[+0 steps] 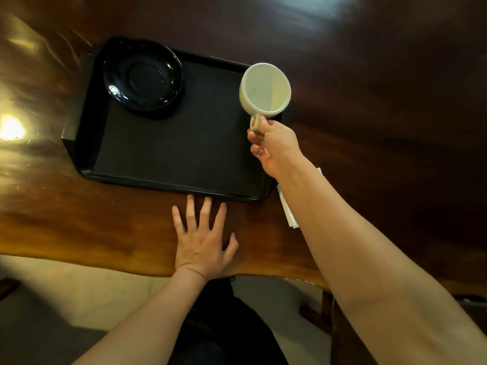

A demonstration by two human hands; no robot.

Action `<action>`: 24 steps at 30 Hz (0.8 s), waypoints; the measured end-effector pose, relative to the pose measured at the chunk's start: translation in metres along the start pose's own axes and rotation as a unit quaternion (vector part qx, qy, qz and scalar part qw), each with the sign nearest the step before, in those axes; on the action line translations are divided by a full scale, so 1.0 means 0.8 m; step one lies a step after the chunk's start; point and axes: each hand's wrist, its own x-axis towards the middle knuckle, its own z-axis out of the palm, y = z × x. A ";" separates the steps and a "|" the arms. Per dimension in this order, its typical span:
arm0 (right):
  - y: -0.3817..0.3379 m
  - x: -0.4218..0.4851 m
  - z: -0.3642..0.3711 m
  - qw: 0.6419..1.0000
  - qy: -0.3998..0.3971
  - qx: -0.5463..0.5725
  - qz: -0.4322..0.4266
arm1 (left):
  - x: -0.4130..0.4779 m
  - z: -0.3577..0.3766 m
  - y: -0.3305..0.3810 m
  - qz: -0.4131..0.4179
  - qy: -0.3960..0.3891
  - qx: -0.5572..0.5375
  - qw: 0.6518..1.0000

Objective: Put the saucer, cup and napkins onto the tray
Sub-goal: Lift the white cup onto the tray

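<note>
A black tray lies on the dark wooden table. A glossy black saucer rests in the tray's far left corner. My right hand grips the handle of a white cup and holds it in the air over the tray's far right corner, its mouth tilted toward me. White napkins lie on the table just right of the tray, mostly hidden under my right forearm. My left hand lies flat on the table with fingers spread, its fingertips near the tray's near edge.
The wooden table stretches far to the right and back. Its wavy front edge runs just behind my left wrist, with pale floor below. A bright light reflection sits on the table at the far left.
</note>
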 end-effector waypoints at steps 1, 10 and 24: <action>-0.001 0.001 0.001 1.000 0.002 -0.004 0.002 | 0.000 0.001 0.000 0.001 0.000 0.001 1.000; -0.005 0.013 0.006 0.999 0.027 -0.029 0.017 | 0.002 0.001 -0.001 0.001 0.003 -0.002 1.000; -0.020 0.005 -0.016 0.991 -0.020 -0.134 0.007 | 0.000 -0.001 0.002 0.000 0.009 -0.002 1.000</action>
